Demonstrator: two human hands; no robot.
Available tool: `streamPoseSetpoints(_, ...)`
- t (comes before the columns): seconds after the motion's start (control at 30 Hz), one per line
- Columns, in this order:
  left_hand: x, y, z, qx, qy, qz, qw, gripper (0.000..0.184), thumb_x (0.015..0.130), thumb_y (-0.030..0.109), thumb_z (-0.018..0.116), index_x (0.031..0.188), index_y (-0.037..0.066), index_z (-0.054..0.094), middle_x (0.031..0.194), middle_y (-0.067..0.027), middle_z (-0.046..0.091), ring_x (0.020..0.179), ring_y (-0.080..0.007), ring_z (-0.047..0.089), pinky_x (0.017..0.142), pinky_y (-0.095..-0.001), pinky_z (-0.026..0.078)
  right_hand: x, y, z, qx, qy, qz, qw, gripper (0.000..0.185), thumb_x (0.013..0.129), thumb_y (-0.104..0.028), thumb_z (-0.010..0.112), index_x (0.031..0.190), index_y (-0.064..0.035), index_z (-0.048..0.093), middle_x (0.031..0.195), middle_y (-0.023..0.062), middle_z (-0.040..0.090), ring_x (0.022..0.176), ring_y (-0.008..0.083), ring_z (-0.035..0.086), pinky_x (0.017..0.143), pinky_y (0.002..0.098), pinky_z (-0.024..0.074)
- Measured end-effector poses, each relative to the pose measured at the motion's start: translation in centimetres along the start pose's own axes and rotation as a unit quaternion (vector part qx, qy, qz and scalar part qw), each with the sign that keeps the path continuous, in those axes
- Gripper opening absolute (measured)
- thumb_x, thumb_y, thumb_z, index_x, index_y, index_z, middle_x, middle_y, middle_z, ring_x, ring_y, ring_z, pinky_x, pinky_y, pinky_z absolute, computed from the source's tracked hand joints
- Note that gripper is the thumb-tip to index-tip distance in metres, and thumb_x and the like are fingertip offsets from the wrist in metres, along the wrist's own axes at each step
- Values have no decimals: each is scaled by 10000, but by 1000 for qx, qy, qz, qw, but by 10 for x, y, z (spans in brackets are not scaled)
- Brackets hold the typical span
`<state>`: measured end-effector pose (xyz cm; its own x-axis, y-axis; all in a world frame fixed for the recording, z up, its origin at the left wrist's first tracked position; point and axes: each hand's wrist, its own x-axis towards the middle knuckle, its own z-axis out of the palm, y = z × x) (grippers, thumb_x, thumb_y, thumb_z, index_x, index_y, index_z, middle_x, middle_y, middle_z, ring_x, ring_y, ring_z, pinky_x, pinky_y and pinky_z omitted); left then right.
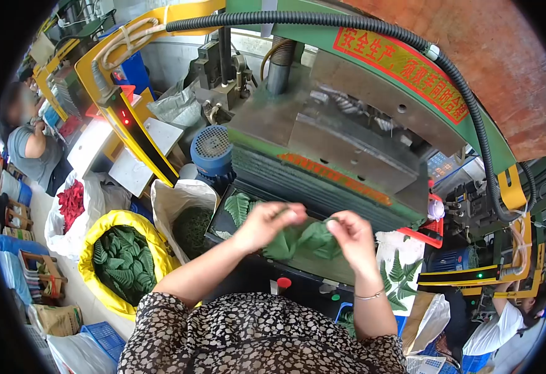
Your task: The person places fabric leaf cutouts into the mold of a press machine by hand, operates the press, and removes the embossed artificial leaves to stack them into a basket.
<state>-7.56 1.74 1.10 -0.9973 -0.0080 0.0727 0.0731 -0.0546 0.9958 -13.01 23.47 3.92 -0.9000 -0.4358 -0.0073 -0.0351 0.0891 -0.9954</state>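
Note:
In front of the press, my left hand (271, 224) and my right hand (352, 240) are both closed in a pinch on a thin green fabric leaf piece (307, 242). The piece hangs between them, and motion blurs it and my left fingertips. Beyond my left hand, a green fern-shaped artificial leaf (238, 207) lies on the black press bed (223, 227). Just past my hands stands the large press head (329, 168), with open space below its layered green lower edge.
Yellow safety bars (137, 138) flank the press. At left are a yellow-rimmed sack (89, 274) of green leaves, a white sack (161, 199) of green scraps and a bag of red pieces (71, 204). Fern leaves (400, 277) lie at right. Other people work on both sides.

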Motion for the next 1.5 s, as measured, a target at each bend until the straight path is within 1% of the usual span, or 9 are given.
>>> streamPoseSetpoints(0.13,41,38,-39,20,171,8,985,260,966,152,606,1173,4,658,911,-71,727,839,-163,661,811,-309,519,23,-60,-62,-38,31,15,999,49,879,-19,700,917,-23,670,754,-84,583,648,-21,456,575,156,359)
streamPoseSetpoints(0.27,17,67,-39,345,156,251,891,258,912,171,656,1116,14,674,867,-120,705,843,-286,659,812,-380,521,2,-50,-55,-158,-22,-23,987,41,883,-24,697,917,-23,673,753,-81,584,654,-24,460,574,155,360)
streamPoseSetpoints(0.33,30,86,-11,344,-31,282,895,313,835,236,723,1070,34,677,852,-163,682,867,-367,628,819,-419,509,8,-65,-53,-146,-63,-11,987,32,886,-28,695,911,-23,676,747,-82,583,649,-24,456,565,156,347)
streamPoseSetpoints(0.53,91,78,39,412,-201,270,847,287,773,309,763,831,31,714,796,-155,685,842,-346,647,807,-429,503,30,-81,-63,-145,-137,17,980,29,888,-45,694,898,-21,681,721,-86,570,629,-17,437,538,174,321)
streamPoseSetpoints(0.63,128,84,33,514,-15,231,826,275,789,327,736,745,56,719,770,-154,687,837,-334,659,822,-439,490,56,-73,-90,-208,9,-68,976,30,880,-38,691,899,-16,683,695,-88,552,625,-14,419,533,185,311)
streamPoseSetpoints(0.87,245,40,1,632,89,167,752,257,856,378,649,877,142,749,851,-132,712,918,-310,671,952,-456,410,147,-90,-108,-487,31,-73,870,153,920,-178,651,978,-41,683,775,-25,606,716,97,522,673,268,421)
streamPoseSetpoints(0.97,274,9,-10,584,273,317,695,344,878,397,619,1105,149,694,1013,-112,709,1015,-297,651,992,-453,383,163,-84,-112,-571,32,-71,817,210,942,-229,624,1039,-50,677,851,4,648,786,132,578,736,293,464)
streamPoseSetpoints(1.23,255,43,-63,533,77,231,811,506,854,348,673,1298,134,554,1298,-110,583,1182,-294,562,1011,-453,397,205,-66,-119,-574,48,-119,809,242,950,-243,610,1094,-53,645,943,22,622,867,156,559,790,312,453)
streamPoseSetpoints(1.5,229,47,-21,571,-10,226,789,476,806,208,715,1245,88,574,1254,-128,593,1184,-336,542,993,-410,449,242,-50,-127,-578,64,-172,795,280,957,-258,597,1150,-56,614,1034,39,596,949,179,541,844,330,441)
